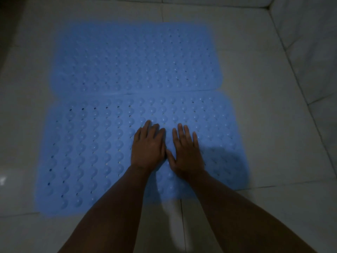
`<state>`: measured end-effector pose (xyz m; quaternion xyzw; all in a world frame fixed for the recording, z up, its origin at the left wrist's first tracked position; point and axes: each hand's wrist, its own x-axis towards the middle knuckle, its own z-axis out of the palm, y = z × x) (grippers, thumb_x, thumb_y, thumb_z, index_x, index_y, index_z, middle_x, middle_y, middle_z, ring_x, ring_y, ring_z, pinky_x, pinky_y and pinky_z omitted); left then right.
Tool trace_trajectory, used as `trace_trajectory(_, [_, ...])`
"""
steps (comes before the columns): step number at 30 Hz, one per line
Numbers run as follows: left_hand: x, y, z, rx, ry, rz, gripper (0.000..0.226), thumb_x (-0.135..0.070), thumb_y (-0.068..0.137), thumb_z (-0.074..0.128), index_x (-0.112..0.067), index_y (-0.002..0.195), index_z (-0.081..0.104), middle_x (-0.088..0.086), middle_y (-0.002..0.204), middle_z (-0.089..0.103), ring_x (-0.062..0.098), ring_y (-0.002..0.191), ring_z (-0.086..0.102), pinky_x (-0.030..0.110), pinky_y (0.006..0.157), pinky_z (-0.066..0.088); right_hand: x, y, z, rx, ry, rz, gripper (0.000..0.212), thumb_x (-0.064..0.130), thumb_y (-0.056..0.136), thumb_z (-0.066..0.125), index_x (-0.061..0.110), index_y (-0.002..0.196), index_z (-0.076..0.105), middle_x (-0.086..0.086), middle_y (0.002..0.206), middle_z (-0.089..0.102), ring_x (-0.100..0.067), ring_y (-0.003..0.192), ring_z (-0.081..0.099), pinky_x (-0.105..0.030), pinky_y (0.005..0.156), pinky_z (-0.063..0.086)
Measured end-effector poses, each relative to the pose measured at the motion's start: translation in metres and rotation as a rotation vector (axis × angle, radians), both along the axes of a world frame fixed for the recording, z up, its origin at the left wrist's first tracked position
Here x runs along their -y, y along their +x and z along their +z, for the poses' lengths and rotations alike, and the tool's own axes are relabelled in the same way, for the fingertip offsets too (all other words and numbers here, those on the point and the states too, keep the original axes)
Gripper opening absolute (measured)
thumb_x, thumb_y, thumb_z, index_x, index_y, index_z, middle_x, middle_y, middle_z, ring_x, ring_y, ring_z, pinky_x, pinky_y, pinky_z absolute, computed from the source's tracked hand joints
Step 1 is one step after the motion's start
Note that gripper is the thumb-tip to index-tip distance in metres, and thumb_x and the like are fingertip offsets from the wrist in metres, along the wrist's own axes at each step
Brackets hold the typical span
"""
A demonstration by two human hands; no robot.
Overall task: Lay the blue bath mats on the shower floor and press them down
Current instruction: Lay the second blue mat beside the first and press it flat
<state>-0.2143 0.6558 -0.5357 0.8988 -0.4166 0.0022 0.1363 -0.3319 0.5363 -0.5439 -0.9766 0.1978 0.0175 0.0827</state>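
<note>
Single head-worn view, looking forward and steeply down. Close above tiled shower floor (273,125). Wide-angle, edges bowed.

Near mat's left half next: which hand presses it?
Left. The left hand lies flat on the near mat nearer that half; the right hand sits beside it, farther right.

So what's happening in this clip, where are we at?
A person is pressing down bath mats on a tiled shower floor. Two blue mats lie flat, edge to edge: the far mat and the near mat. The left hand and right hand rest palms down, side by side, on the near mat.
</note>
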Motion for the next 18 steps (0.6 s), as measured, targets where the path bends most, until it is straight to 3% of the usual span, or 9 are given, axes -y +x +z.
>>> trace_trajectory(7, [-0.028, 0.012, -0.007, 0.034, -0.017, 0.027, 0.048, -0.032, 0.098, 0.042, -0.01, 0.137, 0.06, 0.017, 0.146, 0.055, 0.041, 0.146, 0.037, 0.057, 0.118, 0.032, 0.0, 0.001, -0.006, 0.008, 0.011, -0.005, 0.076, 0.057, 0.1, 0.031, 0.01, 0.158, 0.02, -0.012, 0.168, 0.008, -0.027, 0.156, 0.0, -0.054, 0.124, 0.009])
trace_trajectory(11, [-0.03, 0.02, -0.004, -0.007, 0.017, 0.103, 0.049, -0.034, 0.099, 0.04, -0.011, 0.138, 0.059, 0.016, 0.148, 0.053, 0.039, 0.149, 0.034, 0.058, 0.118, 0.031, 0.003, 0.004, 0.004, -0.049, 0.152, 0.009, 0.073, 0.052, 0.098, 0.034, 0.011, 0.158, 0.024, -0.011, 0.168, 0.011, -0.026, 0.156, 0.002, -0.054, 0.124, 0.009])
trace_trajectory(13, [-0.02, 0.02, 0.003, -0.041, 0.028, 0.131, 0.052, -0.033, 0.097, 0.036, -0.01, 0.138, 0.059, 0.017, 0.149, 0.053, 0.04, 0.149, 0.033, 0.059, 0.117, 0.033, 0.014, 0.016, 0.019, -0.101, 0.285, -0.012, 0.065, 0.046, 0.1, 0.037, 0.013, 0.156, 0.03, -0.01, 0.167, 0.016, -0.026, 0.155, 0.008, -0.053, 0.124, 0.013])
trace_trajectory(15, [-0.003, 0.014, 0.01, -0.076, 0.029, 0.122, 0.055, -0.033, 0.096, 0.033, -0.009, 0.137, 0.06, 0.018, 0.149, 0.053, 0.042, 0.149, 0.033, 0.06, 0.115, 0.034, 0.032, 0.029, 0.038, -0.144, 0.444, -0.069, 0.054, 0.04, 0.103, 0.043, 0.015, 0.151, 0.043, -0.008, 0.163, 0.029, -0.024, 0.153, 0.022, -0.044, 0.124, 0.019])
trace_trajectory(18, [0.032, -0.002, 0.018, -0.119, 0.012, 0.07, 0.056, -0.034, 0.095, 0.032, -0.009, 0.137, 0.06, 0.018, 0.15, 0.052, 0.043, 0.149, 0.033, 0.062, 0.115, 0.035, 0.064, 0.036, 0.063, 0.012, 0.54, -0.169, 0.036, 0.032, 0.098, 0.054, 0.019, 0.13, 0.067, -0.005, 0.138, 0.063, -0.022, 0.131, 0.056, -0.032, 0.112, 0.04])
